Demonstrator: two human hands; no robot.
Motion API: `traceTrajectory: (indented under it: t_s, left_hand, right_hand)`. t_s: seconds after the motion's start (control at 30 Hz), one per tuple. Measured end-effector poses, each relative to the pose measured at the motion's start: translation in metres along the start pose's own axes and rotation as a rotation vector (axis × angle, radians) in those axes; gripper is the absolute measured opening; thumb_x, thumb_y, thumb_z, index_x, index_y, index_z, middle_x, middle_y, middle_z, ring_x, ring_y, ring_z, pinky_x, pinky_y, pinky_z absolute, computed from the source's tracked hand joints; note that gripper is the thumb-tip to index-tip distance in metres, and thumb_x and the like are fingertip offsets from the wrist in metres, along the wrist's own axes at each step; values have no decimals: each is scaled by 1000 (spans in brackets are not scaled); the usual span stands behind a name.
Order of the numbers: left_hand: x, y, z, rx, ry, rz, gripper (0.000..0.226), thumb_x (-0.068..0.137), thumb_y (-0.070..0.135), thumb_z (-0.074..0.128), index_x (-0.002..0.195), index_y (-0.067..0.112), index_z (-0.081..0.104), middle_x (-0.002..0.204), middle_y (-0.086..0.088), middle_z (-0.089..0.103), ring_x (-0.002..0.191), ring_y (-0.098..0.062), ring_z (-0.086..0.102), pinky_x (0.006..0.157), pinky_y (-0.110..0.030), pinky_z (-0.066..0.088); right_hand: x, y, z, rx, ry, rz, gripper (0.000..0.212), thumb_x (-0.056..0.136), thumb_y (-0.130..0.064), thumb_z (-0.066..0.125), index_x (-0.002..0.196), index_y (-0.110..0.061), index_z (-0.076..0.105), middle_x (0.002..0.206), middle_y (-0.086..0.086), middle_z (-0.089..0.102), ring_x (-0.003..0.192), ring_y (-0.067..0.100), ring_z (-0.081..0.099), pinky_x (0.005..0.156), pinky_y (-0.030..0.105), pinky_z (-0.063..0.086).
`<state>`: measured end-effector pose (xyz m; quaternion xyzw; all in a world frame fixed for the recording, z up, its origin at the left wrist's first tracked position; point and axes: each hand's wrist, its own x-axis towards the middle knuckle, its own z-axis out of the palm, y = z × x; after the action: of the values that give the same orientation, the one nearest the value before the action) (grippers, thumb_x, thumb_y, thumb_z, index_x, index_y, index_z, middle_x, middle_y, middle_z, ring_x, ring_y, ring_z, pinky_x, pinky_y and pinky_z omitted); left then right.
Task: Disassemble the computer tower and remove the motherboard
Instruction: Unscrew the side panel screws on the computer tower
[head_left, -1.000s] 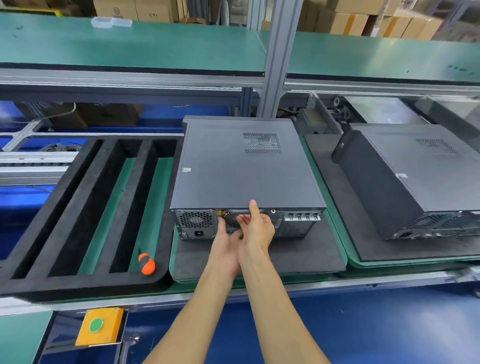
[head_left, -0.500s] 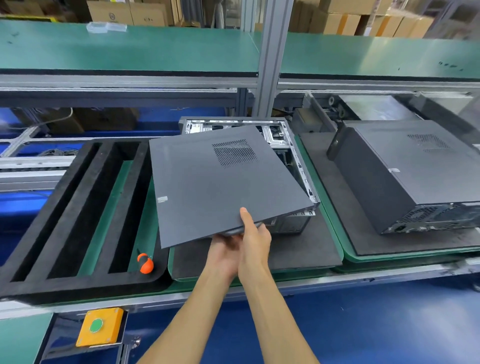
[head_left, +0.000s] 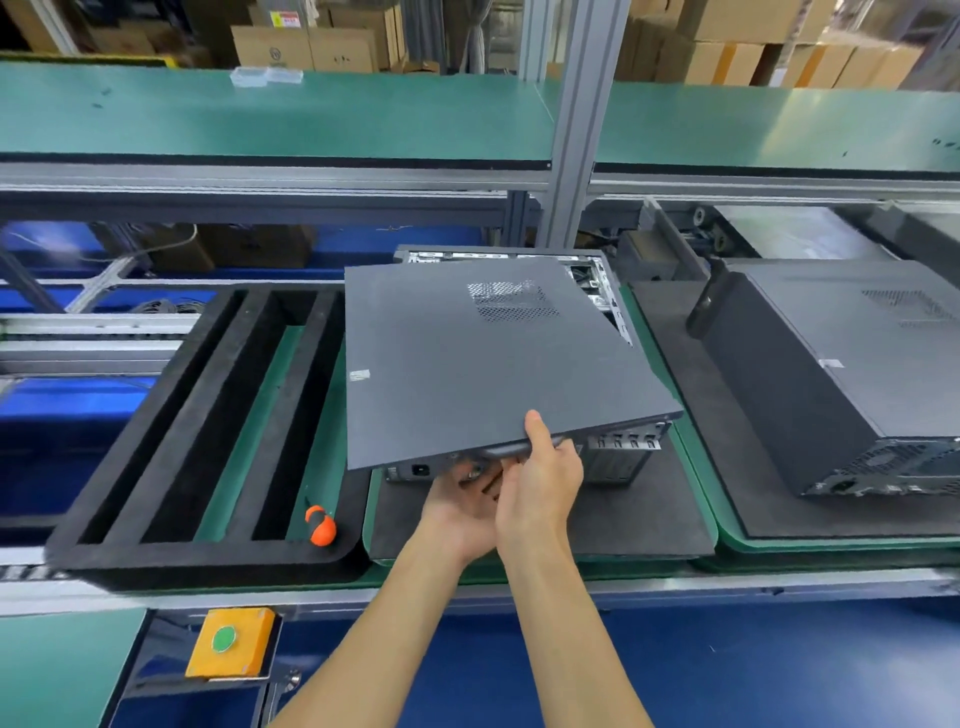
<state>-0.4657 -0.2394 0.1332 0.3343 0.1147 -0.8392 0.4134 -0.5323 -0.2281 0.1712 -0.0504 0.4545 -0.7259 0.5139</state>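
Note:
The dark grey side panel (head_left: 467, 364) with a vent grille is lifted off the computer tower (head_left: 618, 457), which lies on a black foam mat (head_left: 613, 519). The panel is tilted and covers most of the open case; part of the metal frame shows at the back right. My right hand (head_left: 540, 483) grips the panel's near edge, thumb on top. My left hand (head_left: 457, 504) is under that same edge with its fingers hidden by the panel. The motherboard is hidden.
A black foam tray (head_left: 171, 431) with long slots lies to the left, an orange-handled screwdriver (head_left: 319, 525) in its near corner. A second closed tower (head_left: 841, 374) lies on the right. An orange box with a green button (head_left: 231, 642) sits below the bench edge.
The side panel came off the tower a second ago and swung left; now it has moved back to the right over the case, both hands still at its near edge.

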Motion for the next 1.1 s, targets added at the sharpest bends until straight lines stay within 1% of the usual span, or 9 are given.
traceTrajectory:
  t_s: [0.13,0.2,0.33,0.4,0.57,0.7,0.8,0.97,1.1]
  left_hand:
    - [-9,20,-8,5,24,55,32,103,26,44,111,4,67,98,-13,74,83,-30,73,62,-40,59]
    - [-19,38,-15,-78,16,148,36,104,28,41,105,4,67,102,-14,74,84,-30,74,67,-42,59]
    - [-49,91,-34,-315,-15,384,35,102,28,42,111,2,63,107,-15,73,94,-29,71,79,-45,55]
    - [-69,123,-44,-244,13,478,33,100,28,46,111,1,62,106,-17,72,95,-29,70,79,-45,56]
    - [-118,214,-62,416,606,966,30,99,22,45,122,9,59,112,-11,68,89,-19,65,88,-38,51]
    - [-146,271,-67,734,564,820,27,96,38,58,110,17,67,96,-4,71,86,-18,68,71,-33,56]
    - [-145,304,-76,773,473,740,26,90,37,68,111,21,69,106,-3,70,93,-17,67,60,-28,55]
    - [-114,339,-110,939,651,810,53,88,33,71,137,20,55,128,1,59,94,-15,58,60,-27,45]
    - [-97,359,-138,902,643,778,56,89,41,68,140,22,54,113,11,61,84,-3,56,57,-24,42]
  right_hand:
    - [-11,2,23,-79,-36,-151,4,98,-12,65,98,-16,65,82,-6,76,77,13,73,66,25,57]
    - [-18,6,37,-101,-72,-222,8,98,-11,64,100,-19,65,87,-11,76,82,9,73,71,22,56]
    - [-32,24,67,-174,-145,-302,8,99,-12,63,94,-12,56,67,-25,64,64,-4,57,67,13,50]
    - [-41,36,86,-206,-192,-300,15,99,-11,62,89,-14,52,61,-26,59,58,-7,52,64,9,47]
    - [-57,80,136,-279,-237,-312,28,99,-13,63,79,-19,44,70,-9,46,53,-5,46,60,8,42]
    - [-65,130,168,-305,-262,-318,17,98,-12,63,89,-21,53,72,-15,55,63,-4,55,67,10,45]
    - [-69,164,186,-330,-280,-319,7,99,-10,61,102,-13,57,69,-25,58,67,-5,57,70,7,46]
    - [-77,207,214,-371,-331,-329,30,98,-4,60,108,-33,58,82,-24,68,78,-4,64,75,8,47]
    - [-71,237,227,-466,-374,-288,32,97,-8,62,128,-16,57,90,-19,68,82,0,64,78,11,49]
